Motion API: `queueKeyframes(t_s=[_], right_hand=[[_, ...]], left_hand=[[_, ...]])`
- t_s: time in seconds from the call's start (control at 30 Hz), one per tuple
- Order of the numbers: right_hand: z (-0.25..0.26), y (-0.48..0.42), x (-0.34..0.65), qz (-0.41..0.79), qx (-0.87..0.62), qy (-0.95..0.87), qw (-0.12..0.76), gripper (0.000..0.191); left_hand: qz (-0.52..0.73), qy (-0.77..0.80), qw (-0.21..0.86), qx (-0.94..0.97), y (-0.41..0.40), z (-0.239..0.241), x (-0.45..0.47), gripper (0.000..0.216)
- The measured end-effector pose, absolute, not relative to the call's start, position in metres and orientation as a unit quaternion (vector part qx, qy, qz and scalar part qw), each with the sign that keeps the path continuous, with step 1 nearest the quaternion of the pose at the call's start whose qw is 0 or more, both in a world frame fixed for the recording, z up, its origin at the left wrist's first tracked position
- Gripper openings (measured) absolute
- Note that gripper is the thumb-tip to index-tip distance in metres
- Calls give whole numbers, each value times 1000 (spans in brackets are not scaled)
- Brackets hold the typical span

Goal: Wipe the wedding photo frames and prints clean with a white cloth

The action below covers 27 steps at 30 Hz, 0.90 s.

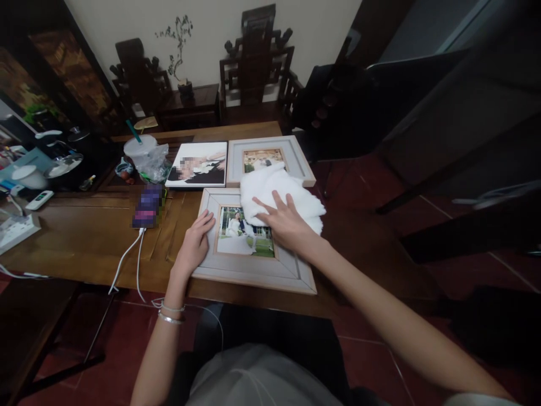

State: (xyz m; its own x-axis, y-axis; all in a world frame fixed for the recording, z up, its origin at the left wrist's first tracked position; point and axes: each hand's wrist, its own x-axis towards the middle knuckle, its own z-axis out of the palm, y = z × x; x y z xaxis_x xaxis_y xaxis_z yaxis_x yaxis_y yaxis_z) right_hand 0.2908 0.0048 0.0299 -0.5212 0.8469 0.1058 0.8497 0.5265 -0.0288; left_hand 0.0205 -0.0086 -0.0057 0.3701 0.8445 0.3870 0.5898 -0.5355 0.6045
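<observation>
A pale wooden picture frame [253, 270] with a photo lies flat at the near edge of the wooden table [84, 237]. My left hand [195, 243] rests flat on the frame's left border, fingers stretched out. My right hand [285, 221] lies open, fingers spread, on a white cloth [274, 189] that covers the frame's upper right part. A second pale frame [296, 158] lies just behind, partly under the cloth. To its left lies an unframed photo print [198, 164].
A phone [147, 206] with a white cable lies left of the frame. Behind it stand a plastic cup with a straw [139, 149] and a crumpled bag. Teaware and a remote sit at far left. Dark carved chairs [257, 62] stand at the wall.
</observation>
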Motion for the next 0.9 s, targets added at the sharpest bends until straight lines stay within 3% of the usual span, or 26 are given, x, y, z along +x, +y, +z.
queueKeyframes(t_s=[0.23, 0.4, 0.7, 0.9], right_hand=[[62, -96, 296, 99, -399, -911, -10, 66], [68, -118, 294, 147, -367, -918, 2, 71], [23, -24, 299, -38, -501, -860, 94, 56], [27, -17, 291, -37, -505, -860, 62, 60]], left_hand=[[339, 462, 174, 801, -10, -6, 24, 51], [319, 454, 181, 812, -10, -5, 23, 54], [279, 446, 201, 827, -8, 3, 20, 57], [301, 440, 210, 820, -7, -1, 21, 50]])
